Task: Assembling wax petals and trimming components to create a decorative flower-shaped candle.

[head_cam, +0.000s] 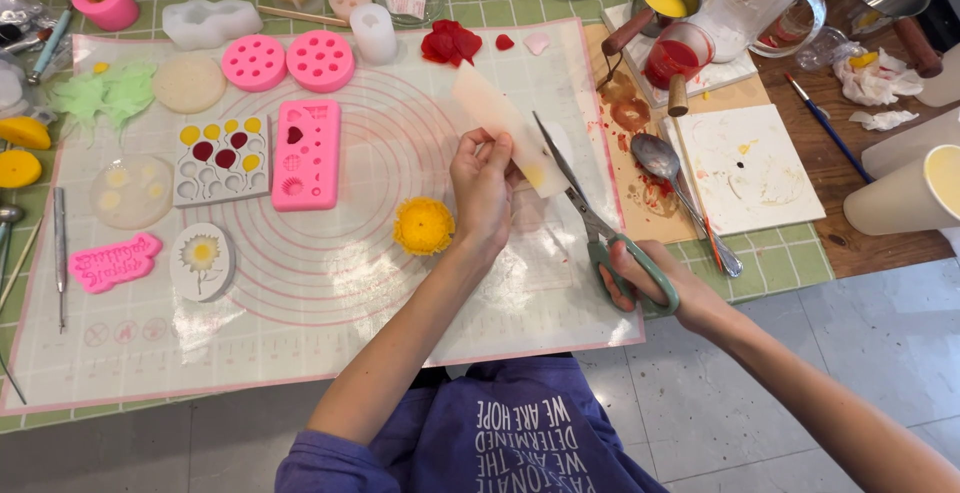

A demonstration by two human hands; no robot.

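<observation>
The left hand (484, 188) pinches a pale translucent strip (500, 128) between thumb and fingers, holding it up over the silicone mat (400, 293) — the strip slants toward eleven o'clock from the hand. The right hand (655, 288), at four o'clock from it, has its fingers closed through the green handles of the scissors (590, 218), whose blades lie against the strip's lower end. A yellow wax flower (423, 225) sits just beside the left wrist, at nine o'clock — a pink mould (306, 154) farther left.

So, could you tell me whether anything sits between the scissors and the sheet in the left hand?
Nothing visible does: the scissors in the right hand have their open blades right at the sheet held by the left hand.
</observation>
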